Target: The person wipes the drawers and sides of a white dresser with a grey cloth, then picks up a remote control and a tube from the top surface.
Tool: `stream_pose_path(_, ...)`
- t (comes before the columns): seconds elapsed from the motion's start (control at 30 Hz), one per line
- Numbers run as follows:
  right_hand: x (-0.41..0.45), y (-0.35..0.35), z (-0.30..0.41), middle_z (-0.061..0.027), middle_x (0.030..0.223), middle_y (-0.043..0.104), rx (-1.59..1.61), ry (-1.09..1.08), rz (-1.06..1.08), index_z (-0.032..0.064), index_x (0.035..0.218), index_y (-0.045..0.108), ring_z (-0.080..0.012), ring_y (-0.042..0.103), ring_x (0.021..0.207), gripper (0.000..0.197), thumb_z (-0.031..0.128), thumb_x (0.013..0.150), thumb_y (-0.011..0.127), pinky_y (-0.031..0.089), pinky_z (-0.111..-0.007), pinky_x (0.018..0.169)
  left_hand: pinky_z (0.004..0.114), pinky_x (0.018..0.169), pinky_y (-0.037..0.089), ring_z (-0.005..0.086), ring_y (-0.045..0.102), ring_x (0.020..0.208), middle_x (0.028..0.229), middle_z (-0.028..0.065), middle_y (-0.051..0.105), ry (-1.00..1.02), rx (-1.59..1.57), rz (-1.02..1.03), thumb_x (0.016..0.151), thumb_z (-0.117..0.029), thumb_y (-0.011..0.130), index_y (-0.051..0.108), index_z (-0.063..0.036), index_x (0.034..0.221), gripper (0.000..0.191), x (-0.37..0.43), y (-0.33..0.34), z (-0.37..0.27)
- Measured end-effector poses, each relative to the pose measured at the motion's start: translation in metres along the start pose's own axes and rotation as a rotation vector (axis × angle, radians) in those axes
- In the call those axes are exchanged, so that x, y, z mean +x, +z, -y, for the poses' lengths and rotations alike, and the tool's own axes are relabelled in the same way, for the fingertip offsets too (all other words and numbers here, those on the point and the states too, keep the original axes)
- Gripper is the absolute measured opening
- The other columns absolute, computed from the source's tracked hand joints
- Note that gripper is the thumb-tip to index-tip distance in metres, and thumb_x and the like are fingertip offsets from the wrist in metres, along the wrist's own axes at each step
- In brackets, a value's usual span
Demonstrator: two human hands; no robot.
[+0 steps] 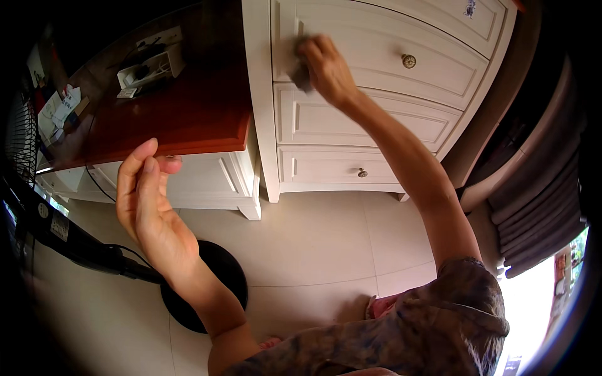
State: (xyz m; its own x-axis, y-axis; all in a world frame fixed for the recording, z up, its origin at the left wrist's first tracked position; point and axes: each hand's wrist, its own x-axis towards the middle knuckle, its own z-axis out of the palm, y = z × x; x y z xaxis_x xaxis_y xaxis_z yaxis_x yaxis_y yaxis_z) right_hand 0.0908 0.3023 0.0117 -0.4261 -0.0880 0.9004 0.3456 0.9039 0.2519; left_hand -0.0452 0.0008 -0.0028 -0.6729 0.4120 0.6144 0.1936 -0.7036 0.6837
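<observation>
My right hand [330,73] grips a dark grey cloth [301,79], blurred, against the left part of a white chest of drawers [357,113]. The cloth meets the front of a large upper drawer, left of its round metal knob [408,61]. A smaller knob [362,172] is on the lowest drawer. Raised in the air, my left hand [160,216] holds nothing, its fingers loosely bent. It appears in front of a low white cabinet with a reddish-brown wooden top [188,127].
A white box with cables [153,69] sits on the wooden top, with papers [63,110] farther left. A black floor fan's pole [84,249] and round base [225,277] stand at my left. Grey curtains [541,221] hang at the right. Pale tiles [320,239] cover the floor.
</observation>
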Motion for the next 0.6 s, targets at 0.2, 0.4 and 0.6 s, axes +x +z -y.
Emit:
stream_pose_path(0.2, 0.038, 0.020, -0.002, -0.0096, 0.085, 0.049, -0.302, -0.311, -0.041, 0.0045, 0.085, 0.057, -0.0260, 0.050, 0.081, 0.019, 0.001, 0.066, 0.058, 0.043, -0.037, 0.068, 0.030, 0.084, 0.042, 0.0118, 0.054, 0.074, 0.078, 0.0074, 0.059, -0.006, -0.086, -0.117, 0.085, -0.006, 0.051, 0.059, 0.0043, 0.099, 0.019, 0.006, 0.000, 0.006)
stream_pose_path(0.4, -0.026, 0.026, 0.002, -0.0077, 0.085, 0.052, -0.282, -0.431, 0.216, 0.0022, 0.076, 0.059, -0.0199, 0.051, 0.076, 0.015, 0.003, 0.063, 0.066, 0.046, -0.029, 0.063, 0.030, 0.083, 0.042, 0.0120, 0.055, 0.075, 0.088, 0.0087, 0.060, -0.029, -0.088, -0.106, 0.085, -0.007, 0.052, 0.059, 0.0046, 0.099, 0.020, 0.006, -0.003, 0.012)
stream_pose_path(0.6, 0.020, 0.023, 0.008, -0.0085, 0.086, 0.051, -0.331, -0.324, -0.044, 0.0009, 0.077, 0.058, -0.0219, 0.051, 0.080, 0.016, 0.002, 0.062, 0.062, 0.043, -0.034, 0.064, 0.034, 0.091, 0.038, 0.0133, 0.058, 0.080, 0.081, 0.0072, 0.061, -0.038, -0.094, -0.086, 0.087, -0.011, 0.049, 0.057, 0.0025, 0.106, 0.025, 0.007, -0.012, 0.013)
